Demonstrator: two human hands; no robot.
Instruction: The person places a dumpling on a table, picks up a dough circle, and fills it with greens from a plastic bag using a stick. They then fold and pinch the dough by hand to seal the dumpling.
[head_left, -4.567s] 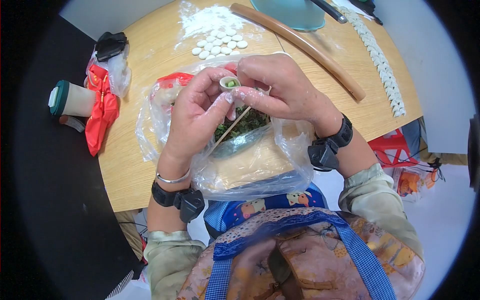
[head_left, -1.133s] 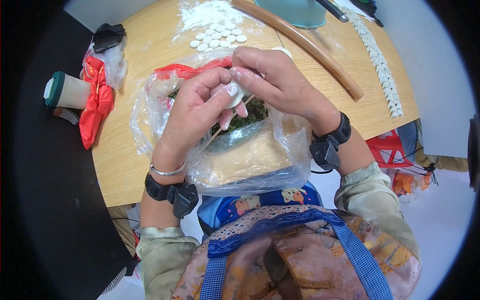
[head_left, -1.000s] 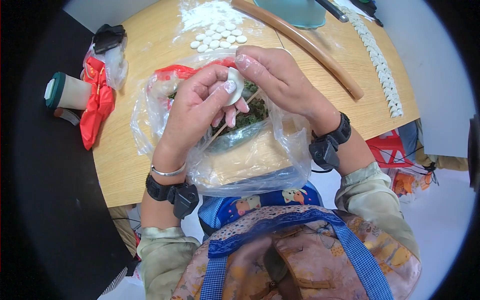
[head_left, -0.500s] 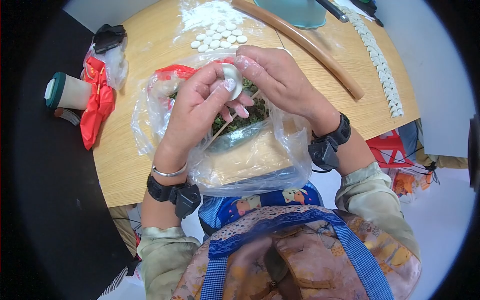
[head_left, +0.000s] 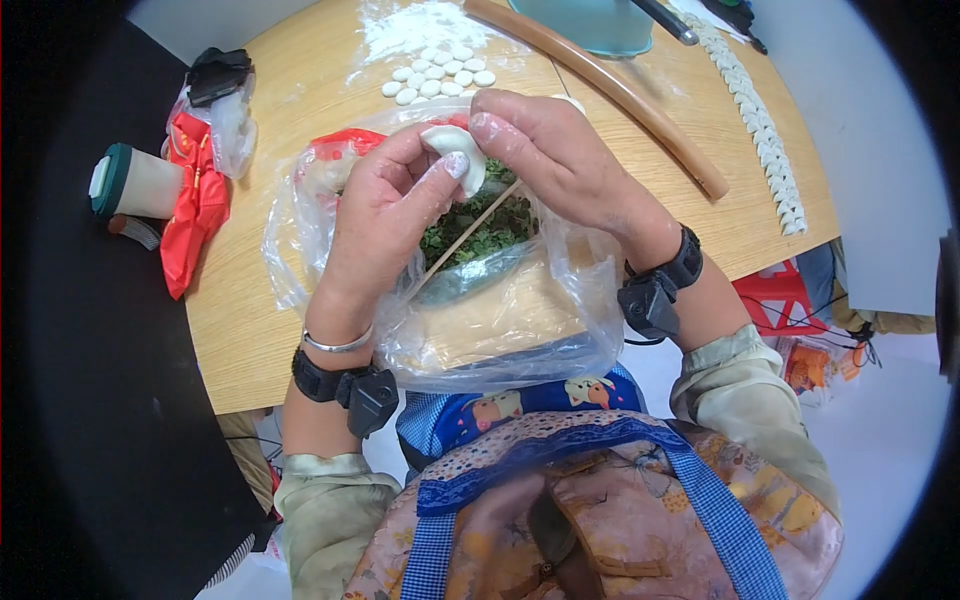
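A white dumpling [head_left: 472,178], its dough wrapper folded over, is held above the bag. My left hand [head_left: 385,200] is closed on it, with the floury thumb lying across the dough. At its upper right edge, my right hand [head_left: 565,160] is closed, thumb and forefinger pinched at the dough; the exact contact is partly hidden. Beneath both hands lies a clear plastic bag [head_left: 590,290] around chopped green filling [head_left: 490,235]. A thin wooden stick [head_left: 465,240] rests slantwise across the filling.
Several round dough wrappers [head_left: 440,75] lie by scattered flour [head_left: 405,30]. A long brown rolling pin [head_left: 620,105] and a teal basin [head_left: 590,30] are behind. Finished dumplings [head_left: 750,110] form a row at right. A lidded cup [head_left: 140,185] and red bag [head_left: 195,215] stand left.
The dough has turned from a flat round seen nearly edge-on to a folded half-moon shape. My left fingers have curled in behind it, uncovering more filling. The right hand has barely moved.
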